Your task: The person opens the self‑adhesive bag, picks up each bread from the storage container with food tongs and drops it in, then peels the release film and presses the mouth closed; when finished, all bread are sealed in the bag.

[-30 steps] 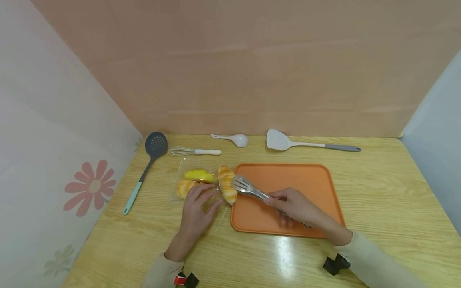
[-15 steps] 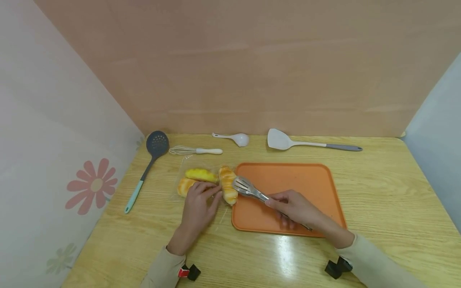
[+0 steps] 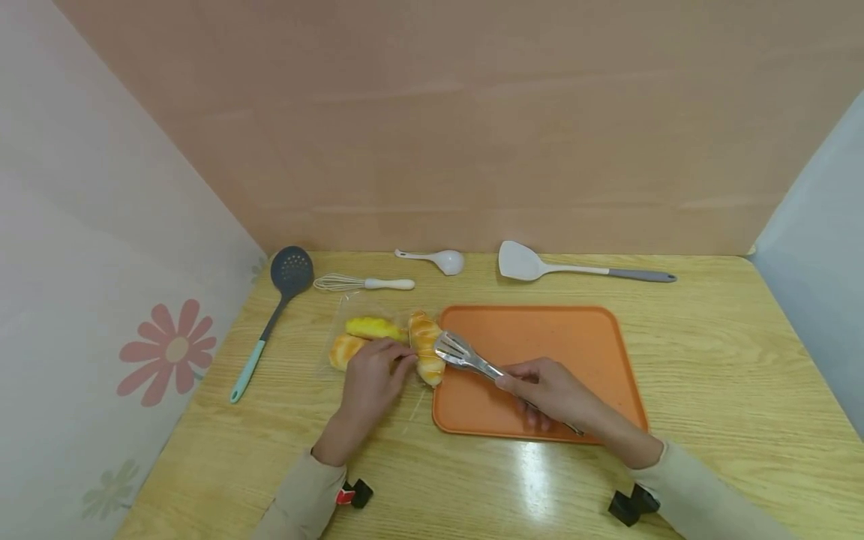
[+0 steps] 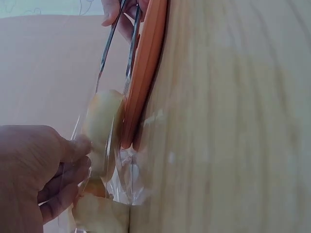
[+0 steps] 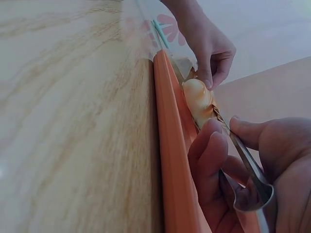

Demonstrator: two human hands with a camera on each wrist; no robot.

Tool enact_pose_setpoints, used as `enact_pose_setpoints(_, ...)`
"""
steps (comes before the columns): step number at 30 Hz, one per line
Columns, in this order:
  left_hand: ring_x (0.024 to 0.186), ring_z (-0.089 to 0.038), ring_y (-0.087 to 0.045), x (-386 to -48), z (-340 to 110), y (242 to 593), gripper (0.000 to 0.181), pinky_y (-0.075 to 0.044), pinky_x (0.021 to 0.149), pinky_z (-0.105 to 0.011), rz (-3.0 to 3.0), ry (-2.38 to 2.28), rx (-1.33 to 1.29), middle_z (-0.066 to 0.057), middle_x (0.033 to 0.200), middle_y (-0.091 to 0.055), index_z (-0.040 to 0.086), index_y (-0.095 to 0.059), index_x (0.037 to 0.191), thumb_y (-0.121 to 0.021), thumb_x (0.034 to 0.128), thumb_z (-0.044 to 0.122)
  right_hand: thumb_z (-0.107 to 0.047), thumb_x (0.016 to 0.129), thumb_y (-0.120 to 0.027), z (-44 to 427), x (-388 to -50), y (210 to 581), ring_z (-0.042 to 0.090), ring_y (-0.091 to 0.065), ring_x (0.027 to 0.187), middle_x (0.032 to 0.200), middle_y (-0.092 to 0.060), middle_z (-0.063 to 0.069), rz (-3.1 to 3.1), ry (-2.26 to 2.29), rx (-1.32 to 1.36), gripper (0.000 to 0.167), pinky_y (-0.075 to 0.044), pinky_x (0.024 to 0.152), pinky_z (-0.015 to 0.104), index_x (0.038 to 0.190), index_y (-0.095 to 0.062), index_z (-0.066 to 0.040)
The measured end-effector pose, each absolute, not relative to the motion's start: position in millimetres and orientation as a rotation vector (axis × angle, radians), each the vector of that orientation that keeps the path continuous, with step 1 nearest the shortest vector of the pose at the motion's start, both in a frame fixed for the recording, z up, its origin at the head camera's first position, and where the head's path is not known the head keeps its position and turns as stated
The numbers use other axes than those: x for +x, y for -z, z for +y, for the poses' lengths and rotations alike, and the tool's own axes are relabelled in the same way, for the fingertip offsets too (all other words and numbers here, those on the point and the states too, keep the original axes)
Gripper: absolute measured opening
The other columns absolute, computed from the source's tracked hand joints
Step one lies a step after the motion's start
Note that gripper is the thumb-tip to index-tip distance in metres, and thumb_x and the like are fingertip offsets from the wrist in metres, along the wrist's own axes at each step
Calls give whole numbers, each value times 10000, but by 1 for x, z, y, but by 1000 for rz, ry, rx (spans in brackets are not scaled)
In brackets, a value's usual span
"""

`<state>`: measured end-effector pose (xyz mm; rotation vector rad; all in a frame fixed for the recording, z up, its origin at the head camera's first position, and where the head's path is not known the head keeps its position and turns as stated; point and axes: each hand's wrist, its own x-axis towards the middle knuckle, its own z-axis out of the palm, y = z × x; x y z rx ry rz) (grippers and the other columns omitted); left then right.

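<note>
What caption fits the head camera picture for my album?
Striped bread roll by the orange tray: metal tongs in the right hand on one side, left hand at the other.

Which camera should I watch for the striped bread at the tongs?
The head view: it shows the striped bread lengthwise from above, partly covered by the tongs. The left wrist view shows its pale side through clear film; the right wrist view, mainly a foreshortened end.
</note>
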<state>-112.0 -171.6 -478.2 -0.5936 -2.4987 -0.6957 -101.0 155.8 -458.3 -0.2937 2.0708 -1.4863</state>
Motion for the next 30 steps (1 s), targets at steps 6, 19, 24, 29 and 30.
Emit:
enact_pose_setpoints(6,859,-235,-732,-113,-172,468,118,-630,769,-417,-2475,726,-613,-35,921,-737,68,-772,949,-888,945,91,-327,1118,-707,151,-95,460,154,-607,508,699,-645,82,2027,1555,-245,526,-504,424,254,1506,-656,25)
enact_pose_setpoints(19,876,-157,-692,-131,-183,494,233,-609,752,-337,-2438,816,-730,-21,998,-729,101,-735,1058,-652,1144,302,-335,1149,-642,147,-86,467,101,-672,595,795,-689,62,1695,1707,-72,583,-623,544,263,1502,-582,124)
enact_pose_setpoints(24,818,-129,-634,-130,-183,488,240,-560,690,-307,-2467,946,-745,-12,955,-709,109,-713,1057,-642,1148,319,-335,1141,-661,142,-81,463,115,-676,606,782,-686,63,1740,1723,-62,602,-620,551,261,1527,-568,118)
enact_pose_setpoints(29,785,-96,-605,-128,-182,486,204,-523,666,-268,-2483,1032,-731,-1,928,-707,103,-713,1071,-667,1138,290,-331,1093,-746,132,-76,461,191,-686,562,705,-697,102,2026,1679,-179,630,-630,515,343,1567,-577,47)
enact_pose_setpoints(30,781,-95,-605,-125,-179,478,181,-532,660,-279,-2492,1036,-721,-2,923,-708,96,-714,1065,-685,1129,262,-336,1087,-754,131,-77,461,201,-687,553,694,-699,104,2066,1663,-195,623,-629,507,354,1560,-592,36)
